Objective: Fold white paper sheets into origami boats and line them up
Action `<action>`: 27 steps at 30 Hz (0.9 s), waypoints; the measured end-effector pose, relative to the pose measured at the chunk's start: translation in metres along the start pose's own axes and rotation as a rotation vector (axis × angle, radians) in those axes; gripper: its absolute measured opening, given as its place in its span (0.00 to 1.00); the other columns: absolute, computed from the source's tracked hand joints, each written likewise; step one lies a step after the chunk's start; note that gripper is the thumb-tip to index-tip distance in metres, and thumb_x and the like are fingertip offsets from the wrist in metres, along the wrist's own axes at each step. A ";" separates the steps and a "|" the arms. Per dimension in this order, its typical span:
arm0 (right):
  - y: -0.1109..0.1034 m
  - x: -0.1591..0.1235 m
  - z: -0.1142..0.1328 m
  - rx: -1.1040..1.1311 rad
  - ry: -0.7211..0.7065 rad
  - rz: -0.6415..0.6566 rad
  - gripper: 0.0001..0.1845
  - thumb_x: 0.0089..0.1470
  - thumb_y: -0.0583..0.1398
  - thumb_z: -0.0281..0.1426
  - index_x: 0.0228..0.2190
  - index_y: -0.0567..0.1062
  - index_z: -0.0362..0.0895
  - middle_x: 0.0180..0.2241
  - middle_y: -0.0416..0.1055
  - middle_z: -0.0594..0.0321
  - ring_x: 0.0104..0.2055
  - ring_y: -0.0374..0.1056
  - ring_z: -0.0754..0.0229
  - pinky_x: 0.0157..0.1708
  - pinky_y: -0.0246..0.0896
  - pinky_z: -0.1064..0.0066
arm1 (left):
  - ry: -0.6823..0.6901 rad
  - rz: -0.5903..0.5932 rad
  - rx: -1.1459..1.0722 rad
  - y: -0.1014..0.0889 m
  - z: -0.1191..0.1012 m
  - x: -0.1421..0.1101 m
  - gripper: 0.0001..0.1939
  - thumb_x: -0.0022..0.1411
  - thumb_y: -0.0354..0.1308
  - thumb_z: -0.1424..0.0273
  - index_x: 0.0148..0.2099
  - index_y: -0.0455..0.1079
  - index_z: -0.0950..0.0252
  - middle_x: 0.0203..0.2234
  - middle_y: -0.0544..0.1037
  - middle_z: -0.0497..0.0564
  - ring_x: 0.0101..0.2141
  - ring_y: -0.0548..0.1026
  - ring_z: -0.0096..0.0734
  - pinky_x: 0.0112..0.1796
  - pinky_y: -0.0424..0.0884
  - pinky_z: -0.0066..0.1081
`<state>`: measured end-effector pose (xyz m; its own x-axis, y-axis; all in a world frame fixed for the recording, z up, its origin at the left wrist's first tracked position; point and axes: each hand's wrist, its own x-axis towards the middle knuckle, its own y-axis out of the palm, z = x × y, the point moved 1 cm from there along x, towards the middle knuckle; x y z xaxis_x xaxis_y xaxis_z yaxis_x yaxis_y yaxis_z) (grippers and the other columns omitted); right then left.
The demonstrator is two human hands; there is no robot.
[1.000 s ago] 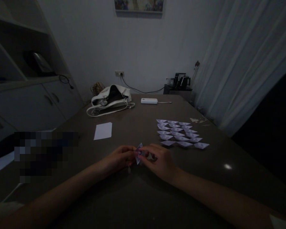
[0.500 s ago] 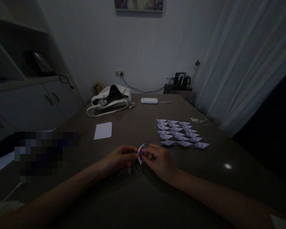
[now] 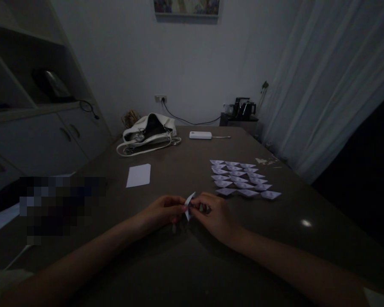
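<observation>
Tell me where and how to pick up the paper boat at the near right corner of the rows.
I'd pinch the right-hand tip of that paper boat lightly between thumb and finger, coming from the near right. The tip is narrow and points away from the neighbouring boats, which sit close on its left and far sides.

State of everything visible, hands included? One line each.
Folded paper: pointed at both ends
Left hand: pinching folded paper
Right hand: pinching it too
Paper boats: folded, in rows
Paper sheets: flat, unfolded
White bag: open
White device: flat, cable out
Plug: in wall socket
Cabinet doors: shut
</observation>
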<state>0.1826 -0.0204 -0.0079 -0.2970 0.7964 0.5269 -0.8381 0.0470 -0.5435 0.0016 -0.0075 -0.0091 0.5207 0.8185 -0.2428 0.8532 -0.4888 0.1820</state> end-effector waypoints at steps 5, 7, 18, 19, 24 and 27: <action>-0.002 0.000 0.003 0.012 -0.032 -0.014 0.04 0.51 0.63 0.30 0.27 0.76 0.43 0.23 0.69 0.65 0.25 0.64 0.65 0.25 0.55 0.75 | 0.007 -0.050 0.055 0.003 -0.001 0.001 0.16 0.48 0.66 0.61 0.33 0.71 0.68 0.20 0.67 0.43 0.20 0.60 0.19 0.22 0.53 0.23; -0.002 0.000 0.003 0.018 -0.038 -0.019 0.04 0.51 0.63 0.29 0.26 0.76 0.43 0.23 0.69 0.65 0.25 0.64 0.65 0.25 0.55 0.75 | 0.009 -0.061 0.087 0.004 -0.002 0.000 0.16 0.49 0.66 0.60 0.33 0.70 0.68 0.20 0.66 0.43 0.19 0.60 0.19 0.22 0.53 0.23; -0.004 0.000 0.005 0.002 -0.050 -0.015 0.04 0.51 0.62 0.27 0.25 0.75 0.43 0.23 0.69 0.65 0.25 0.64 0.64 0.25 0.56 0.74 | 0.021 -0.092 0.200 0.002 -0.003 0.001 0.16 0.51 0.62 0.58 0.31 0.69 0.68 0.17 0.66 0.43 0.18 0.60 0.21 0.21 0.53 0.24; -0.004 0.000 0.005 0.007 -0.052 -0.010 0.03 0.51 0.62 0.27 0.26 0.75 0.43 0.23 0.69 0.65 0.25 0.64 0.65 0.25 0.56 0.74 | 0.023 -0.089 0.204 0.002 -0.003 0.001 0.17 0.51 0.62 0.57 0.31 0.69 0.68 0.17 0.66 0.43 0.18 0.60 0.21 0.21 0.53 0.24; -0.006 0.002 0.006 0.104 -0.040 -0.045 0.02 0.53 0.59 0.28 0.30 0.74 0.43 0.25 0.68 0.65 0.25 0.62 0.66 0.25 0.57 0.75 | 0.030 -0.057 0.213 0.002 -0.004 -0.001 0.17 0.52 0.62 0.57 0.30 0.69 0.68 0.17 0.65 0.43 0.18 0.60 0.21 0.21 0.53 0.23; -0.007 0.004 0.004 0.186 0.032 -0.094 0.07 0.54 0.58 0.29 0.37 0.72 0.44 0.26 0.69 0.65 0.24 0.62 0.66 0.24 0.57 0.75 | 0.018 -0.024 0.222 0.003 -0.005 -0.002 0.16 0.54 0.60 0.58 0.30 0.69 0.67 0.18 0.66 0.43 0.19 0.61 0.20 0.21 0.54 0.23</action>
<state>0.1854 -0.0197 -0.0001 -0.2015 0.8127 0.5468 -0.9323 0.0120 -0.3614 0.0024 -0.0093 -0.0035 0.5011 0.8351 -0.2268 0.8522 -0.5219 -0.0387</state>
